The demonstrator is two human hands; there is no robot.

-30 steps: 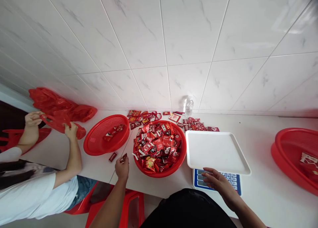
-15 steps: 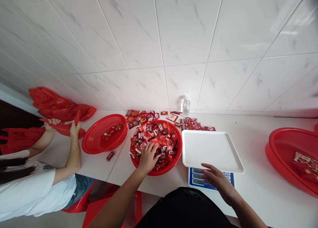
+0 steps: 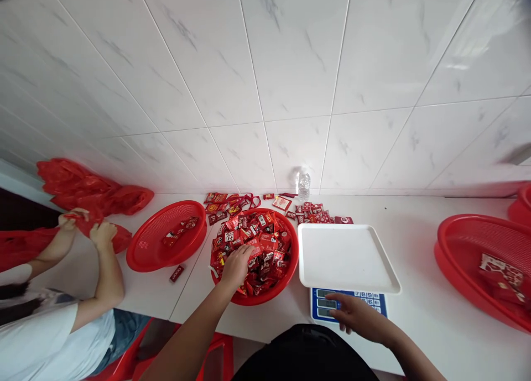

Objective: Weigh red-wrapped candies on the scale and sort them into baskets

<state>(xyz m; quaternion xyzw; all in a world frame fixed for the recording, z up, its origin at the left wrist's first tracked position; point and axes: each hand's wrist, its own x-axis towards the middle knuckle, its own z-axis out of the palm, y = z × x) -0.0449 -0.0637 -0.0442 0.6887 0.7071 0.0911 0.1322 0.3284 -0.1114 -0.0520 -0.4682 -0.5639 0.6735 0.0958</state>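
My left hand [image 3: 237,266] lies over small red wrapped packets [image 3: 265,262] that fill a round red plastic basket [image 3: 293,259]. Its fingers stretch across the top packets; the fingertips are partly lost among the wrappers, and no packet is lifted. Over the display end of a blue-and-white digital scale [image 3: 375,302] hovers my right hand [image 3: 352,316], holding nothing, fingers loosely bent and apart. The scale bears a white rectangular tray [image 3: 344,256] with nothing on it.
Loose packets [image 3: 313,212] and a clear bottle [image 3: 304,184] lie along the wall. At left, a co-worker's hands [image 3: 103,234] hold a red bag near another red basket [image 3: 136,262] with few packets. A third basket [image 3: 446,259] stands at right.
My left hand has drawn its fingers closer together over the packets. My right hand has lowered and its fingers have bent more. The view has shifted slightly right and up.
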